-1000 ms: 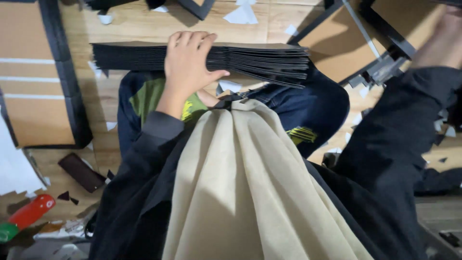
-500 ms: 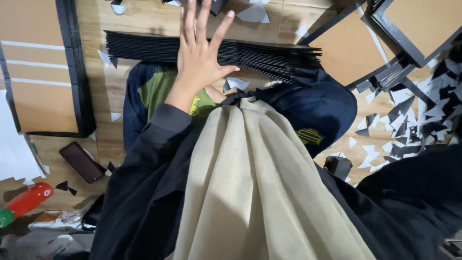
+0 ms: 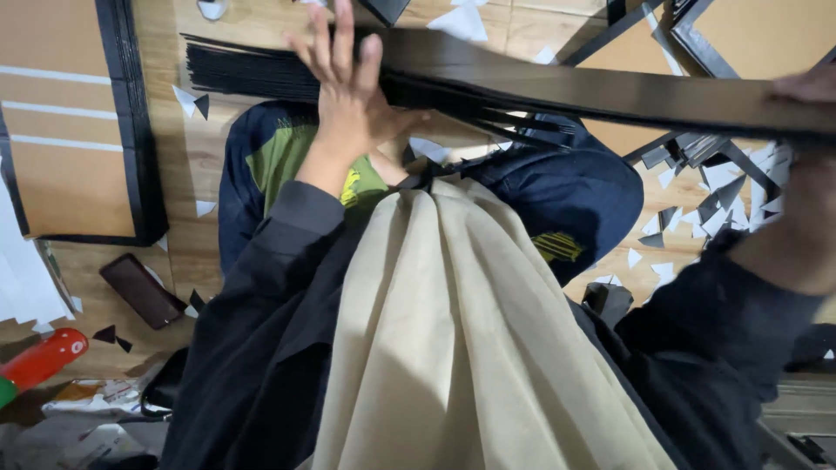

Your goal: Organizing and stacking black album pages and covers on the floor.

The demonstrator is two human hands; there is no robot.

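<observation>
Left hand [image 3: 348, 96] was spread open, fingers apart, palm pressed flat on the stack of black strips [image 3: 252, 71] lying on the wooden floor [image 3: 187, 165] ahead of the knees. Right hand [image 3: 805, 91] was at the far right edge, closed on the end of a long black strip bundle [image 3: 610, 87] lifted above the stack and slanting across the view; its fingers were partly cut off. Beige cloth [image 3: 461, 348] lay over the lap. Dark phone [image 3: 139, 290] sat on the floor at left, near a red tool [image 3: 43, 359]. White paper scraps [image 3: 705, 218] were scattered right.
</observation>
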